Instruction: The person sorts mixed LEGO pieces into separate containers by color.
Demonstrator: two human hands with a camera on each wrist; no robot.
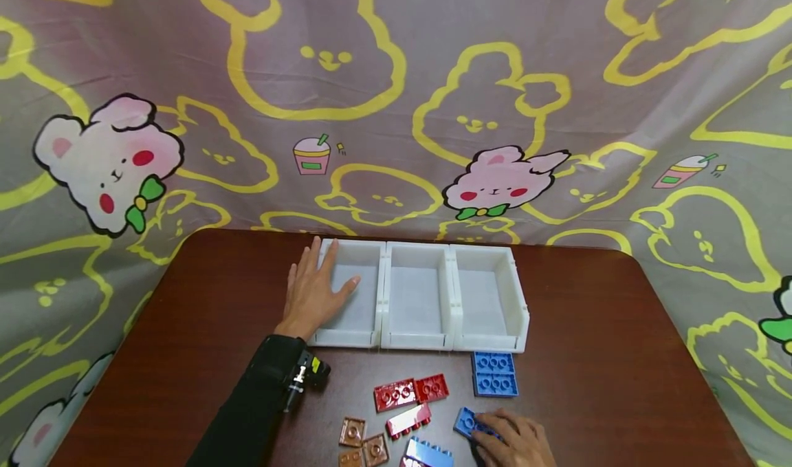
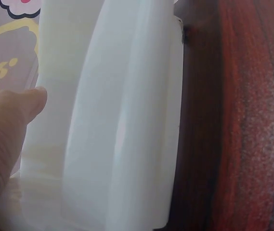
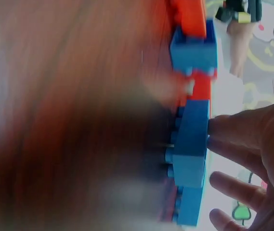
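My left hand (image 1: 317, 283) lies flat on the left wall of the leftmost of three white bins (image 1: 346, 336), fingers straight, thumb reaching inside. The left wrist view shows the thumb (image 2: 11, 120) against that white bin wall (image 2: 127, 120). At the near edge my right hand (image 1: 498, 436) curls its fingers onto a small blue brick (image 1: 465, 421) lying on the table. Seen from the right wrist, the fingertips (image 3: 228, 130) press on the blue brick (image 3: 192, 139); this view is blurred.
Middle bin (image 1: 416, 250) and right bin (image 1: 489, 250) stand joined to the left one. In front lie two blue plates (image 1: 493, 373), red bricks (image 1: 410, 393), small brown pieces (image 1: 353, 431) and a light blue brick (image 1: 430, 453). Cartoon cloth backs the brown table (image 1: 619, 357).
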